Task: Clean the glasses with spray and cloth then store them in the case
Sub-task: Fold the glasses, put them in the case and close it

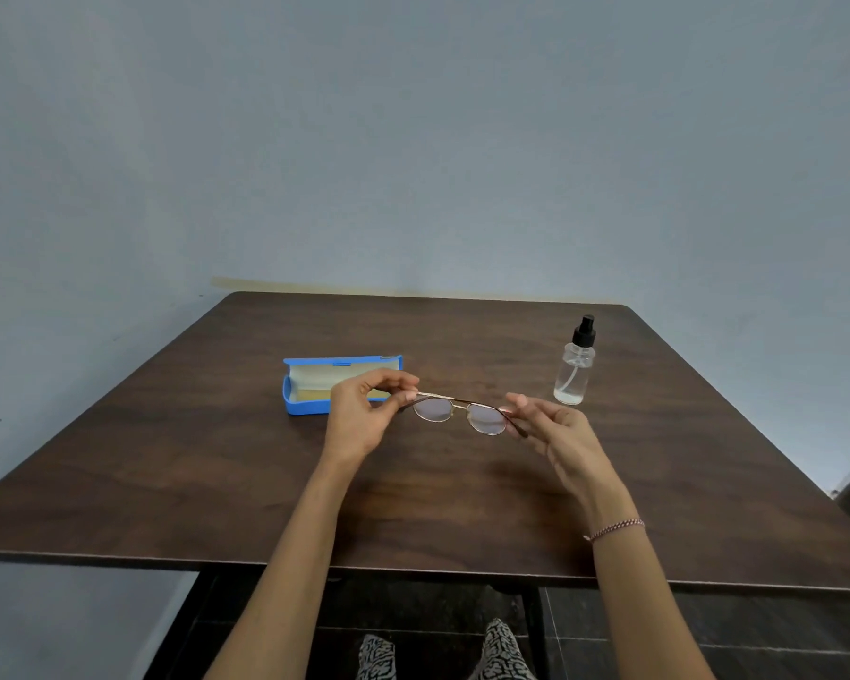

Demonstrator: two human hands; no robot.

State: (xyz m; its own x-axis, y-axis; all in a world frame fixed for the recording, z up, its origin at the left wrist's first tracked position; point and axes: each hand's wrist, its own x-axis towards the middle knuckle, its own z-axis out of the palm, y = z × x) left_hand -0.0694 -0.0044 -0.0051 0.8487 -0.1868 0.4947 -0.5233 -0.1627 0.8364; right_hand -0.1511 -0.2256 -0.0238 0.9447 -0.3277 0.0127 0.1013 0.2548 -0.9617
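Gold-rimmed glasses (460,413) hang in the air above the middle of the dark wooden table (217,483), lenses facing me. My left hand (364,414) pinches the frame's left end between thumb and fingertips. My right hand (555,429) pinches the right end, where the temple arm begins. Behind my left hand lies an open blue glasses case (310,385) with a cream lining; its right part is hidden by that hand. A clear spray bottle (574,368) with a black nozzle stands upright to the right of the glasses. No cloth shows.
A plain grey wall rises behind the table's far edge. The near table edge runs just below my forearms, with my patterned trouser knees (442,655) underneath. A dark floor shows at the far right.
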